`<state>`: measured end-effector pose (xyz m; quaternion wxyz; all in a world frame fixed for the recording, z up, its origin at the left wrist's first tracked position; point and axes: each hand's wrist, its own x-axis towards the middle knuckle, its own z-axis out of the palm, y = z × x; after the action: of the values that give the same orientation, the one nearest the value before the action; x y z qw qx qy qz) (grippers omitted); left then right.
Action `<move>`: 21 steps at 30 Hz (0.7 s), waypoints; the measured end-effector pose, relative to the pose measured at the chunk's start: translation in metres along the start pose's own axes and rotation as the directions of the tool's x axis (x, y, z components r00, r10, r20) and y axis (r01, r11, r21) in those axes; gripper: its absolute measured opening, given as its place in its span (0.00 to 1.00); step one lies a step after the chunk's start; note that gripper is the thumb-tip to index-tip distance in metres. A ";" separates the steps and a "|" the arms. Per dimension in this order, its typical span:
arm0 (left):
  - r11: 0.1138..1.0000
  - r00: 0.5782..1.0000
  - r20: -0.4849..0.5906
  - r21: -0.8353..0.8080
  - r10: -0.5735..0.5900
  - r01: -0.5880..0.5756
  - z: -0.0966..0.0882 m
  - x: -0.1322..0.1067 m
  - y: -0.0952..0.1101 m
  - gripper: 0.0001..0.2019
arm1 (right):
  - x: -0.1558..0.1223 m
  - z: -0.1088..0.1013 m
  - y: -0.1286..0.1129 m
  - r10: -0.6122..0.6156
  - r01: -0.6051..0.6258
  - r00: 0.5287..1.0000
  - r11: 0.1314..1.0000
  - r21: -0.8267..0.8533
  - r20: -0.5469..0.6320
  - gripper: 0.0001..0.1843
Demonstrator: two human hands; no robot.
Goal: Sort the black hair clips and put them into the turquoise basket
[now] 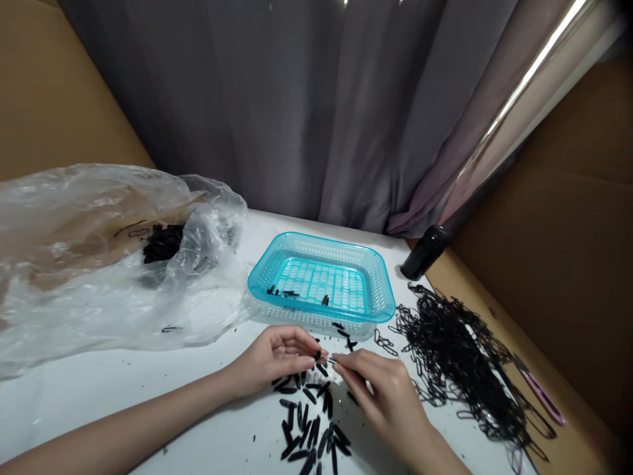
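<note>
My left hand (281, 355) pinches a small black piece (317, 356) between thumb and fingertips. Close beside it, my right hand (383, 379) is closed, with a thin, shiny tip (330, 360) showing at its fingers; the rest of that item is hidden. The two hands nearly meet in front of the blue plastic basket (320, 310). Many short, dark, elongated pieces (316, 429) lie scattered on the white table below my hands. A few similar pieces (325, 300) are inside the basket.
A tangled heap of black wire-like loops (459, 363) spreads over the right side. By it lie pink-handled scissors (541, 396), partly covered. A black cylinder (424, 253) stands tilted behind. On the left, a clear plastic bag (113, 303) holds more black pieces (163, 243).
</note>
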<state>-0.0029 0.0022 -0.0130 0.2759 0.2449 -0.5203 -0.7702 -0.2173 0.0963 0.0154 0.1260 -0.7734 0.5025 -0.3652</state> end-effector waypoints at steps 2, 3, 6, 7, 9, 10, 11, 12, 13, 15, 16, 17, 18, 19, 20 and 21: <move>1.000 1.000 -0.011 0.001 -0.011 0.011 0.000 0.000 0.000 0.15 | -0.001 0.001 0.001 -0.003 0.003 1.000 1.000 -0.004 -0.003 0.11; 1.000 1.000 -0.019 -0.001 -0.014 0.013 0.001 -0.001 0.000 0.15 | -0.001 0.001 0.001 -0.007 0.007 1.000 1.000 -0.007 -0.004 0.12; 1.000 0.999 -0.044 -0.020 -0.005 0.004 0.002 0.000 -0.001 0.14 | -0.001 0.000 0.000 -0.012 0.012 1.000 1.000 -0.012 -0.005 0.12; 1.000 0.999 -0.050 -0.028 0.001 -0.003 0.002 0.001 -0.001 0.14 | -0.001 0.000 0.000 -0.009 0.009 1.000 1.000 -0.011 -0.004 0.12; 0.999 0.999 -0.052 -0.033 0.015 -0.016 0.002 0.002 -0.001 0.14 | -0.002 0.000 0.000 -0.002 0.002 1.000 1.000 -0.006 -0.001 0.12; 0.999 0.999 -0.051 -0.029 0.019 -0.020 0.002 0.002 -0.001 0.14 | -0.002 0.000 0.000 0.002 -0.002 1.000 1.000 -0.003 0.001 0.12; 1.000 0.998 -0.053 -0.019 0.023 -0.024 0.002 0.002 -0.002 0.14 | -0.002 0.000 0.000 0.004 -0.004 1.000 1.000 -0.001 0.003 0.12; 1.000 0.998 -0.056 -0.007 0.026 -0.026 0.002 0.002 -0.002 0.14 | -0.002 0.000 0.000 0.007 -0.007 1.000 1.000 -0.002 0.003 0.12; 1.000 0.998 -0.060 0.005 0.028 -0.028 0.002 0.002 -0.002 0.14 | -0.003 0.001 0.000 0.009 -0.009 1.000 1.000 -0.004 0.004 0.12; 0.999 0.997 -0.066 0.024 0.033 -0.031 0.001 0.002 -0.003 0.14 | -0.003 0.001 0.000 0.014 -0.014 1.000 1.000 -0.009 0.003 0.12; 0.999 0.997 -0.066 0.031 0.034 -0.032 0.001 0.002 -0.003 0.14 | -0.003 0.002 0.000 0.017 -0.017 1.000 1.000 -0.011 0.004 0.12; 0.999 0.997 -0.065 0.037 0.034 -0.032 0.000 0.002 -0.004 0.14 | -0.003 0.002 0.000 0.021 -0.021 1.000 1.000 -0.011 0.004 0.12; 0.999 0.997 -0.065 0.042 0.034 -0.031 0.000 0.002 -0.004 0.14 | -0.003 0.002 0.001 0.028 -0.028 1.000 1.000 -0.010 0.007 0.12; 0.998 0.997 -0.066 0.048 0.035 -0.032 0.000 0.003 -0.005 0.14 | -0.003 0.002 0.001 0.039 -0.039 0.999 0.999 -0.008 0.012 0.12; 0.998 0.997 -0.069 0.054 0.034 -0.030 0.000 0.003 -0.005 0.14 | -0.002 0.002 0.001 0.052 -0.052 0.999 0.999 -0.005 0.017 0.12; 0.998 0.997 -0.072 0.060 0.033 -0.029 0.000 0.003 -0.005 0.15 | -0.002 0.002 0.001 0.068 -0.068 0.997 0.998 -0.001 0.026 0.12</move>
<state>-0.0057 0.0014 -0.0184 0.2994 0.2729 -0.5362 -0.7405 -0.2173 0.0975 0.0126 0.1451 -0.7605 0.5269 -0.3506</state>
